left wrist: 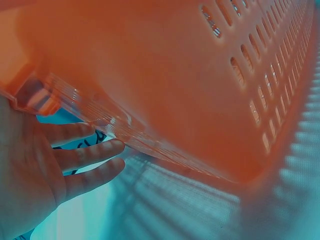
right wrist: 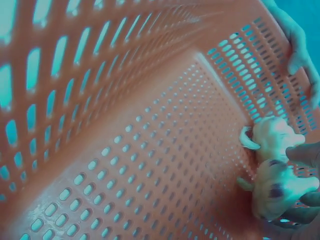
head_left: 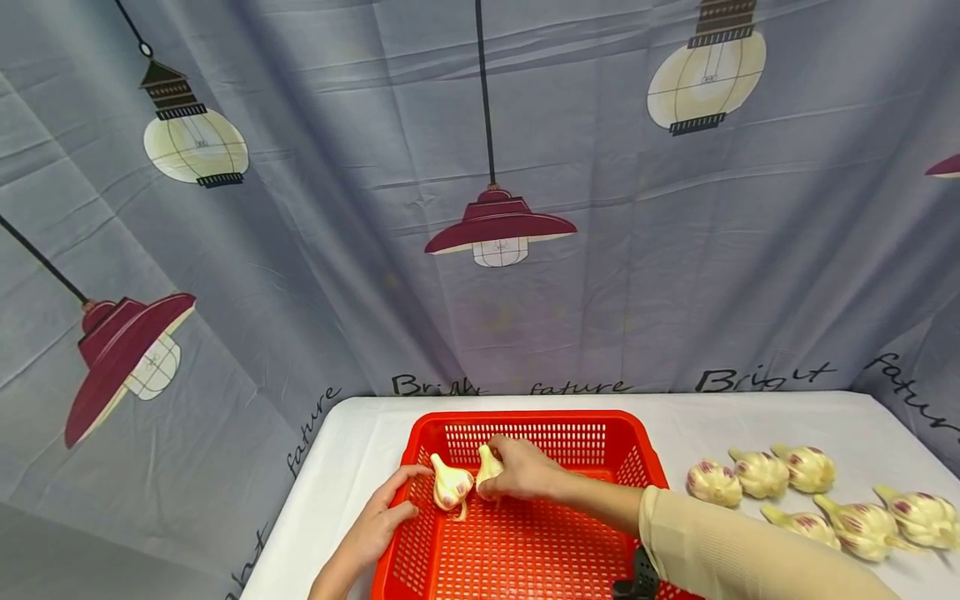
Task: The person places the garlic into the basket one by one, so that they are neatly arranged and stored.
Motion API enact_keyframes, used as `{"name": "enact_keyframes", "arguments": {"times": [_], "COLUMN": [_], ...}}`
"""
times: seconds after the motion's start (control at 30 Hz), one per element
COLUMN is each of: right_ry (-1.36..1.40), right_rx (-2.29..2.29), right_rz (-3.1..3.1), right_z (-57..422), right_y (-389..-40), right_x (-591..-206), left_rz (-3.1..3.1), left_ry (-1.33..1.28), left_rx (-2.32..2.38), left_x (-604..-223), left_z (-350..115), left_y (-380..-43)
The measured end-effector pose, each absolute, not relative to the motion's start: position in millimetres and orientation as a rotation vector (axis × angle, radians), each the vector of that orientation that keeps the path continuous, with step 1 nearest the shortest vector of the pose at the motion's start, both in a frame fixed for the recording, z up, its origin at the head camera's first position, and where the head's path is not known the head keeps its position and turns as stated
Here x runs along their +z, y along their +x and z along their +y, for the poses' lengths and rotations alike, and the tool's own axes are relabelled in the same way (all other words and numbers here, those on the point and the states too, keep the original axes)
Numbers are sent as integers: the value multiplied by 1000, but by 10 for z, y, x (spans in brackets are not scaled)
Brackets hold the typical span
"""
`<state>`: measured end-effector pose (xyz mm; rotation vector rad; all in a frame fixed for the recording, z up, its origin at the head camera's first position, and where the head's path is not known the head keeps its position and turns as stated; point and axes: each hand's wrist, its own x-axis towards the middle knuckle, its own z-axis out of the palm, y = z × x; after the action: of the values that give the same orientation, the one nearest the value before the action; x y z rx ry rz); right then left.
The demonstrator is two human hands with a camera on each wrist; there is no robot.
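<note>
My right hand (head_left: 525,471) pinches a garlic bulb (head_left: 487,473) by its neck, inside the red plastic basket (head_left: 525,567). Right beside it stands another bulb (head_left: 452,485) near the basket's left wall, stem up. In the right wrist view the held bulb (right wrist: 275,192) and its neighbour (right wrist: 272,137) sit close together. My left hand (head_left: 372,522) holds the basket's left rim, with thumb and a finger over the edge. Its other fingers (left wrist: 90,175) stretch along the outside of the wall in the left wrist view.
Several more garlic bulbs (head_left: 862,527) lie in two rows on the white table (head_left: 750,417), right of the basket. A grey curtain (head_left: 585,317) with printed lamps hangs behind the table.
</note>
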<state>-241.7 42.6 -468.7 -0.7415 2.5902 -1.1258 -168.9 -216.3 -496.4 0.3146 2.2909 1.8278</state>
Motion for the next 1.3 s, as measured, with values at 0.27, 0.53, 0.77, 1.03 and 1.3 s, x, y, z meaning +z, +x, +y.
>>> {"name": "enact_keyframes", "arguments": {"times": [0.27, 0.53, 0.77, 1.03, 1.3], "right_ry": [-626, -518, -506, -494, -732], "right_rx": [-1136, -1239, -1221, -1183, -965], "right_rz": [2581, 2515, 2541, 2592, 2920], "right_z": [572, 778, 959, 1167, 1399], "right_y": [-2459, -2412, -2383, -2323, -2213], "right_x": [-4529, -4338, -4237, -4133, -4031], "left_rz": [2280, 2258, 2280, 2276, 2273], "left_ry": [319, 314, 300, 294, 323], "left_rx": [1845, 1859, 1843, 1836, 1835], "left_x": [-4964, -4962, -4952, -4940, -4948], "left_z": [-2157, -2156, -2161, -2164, -2177], "left_y": [-1684, -1678, -1679, -1684, -1699]}}
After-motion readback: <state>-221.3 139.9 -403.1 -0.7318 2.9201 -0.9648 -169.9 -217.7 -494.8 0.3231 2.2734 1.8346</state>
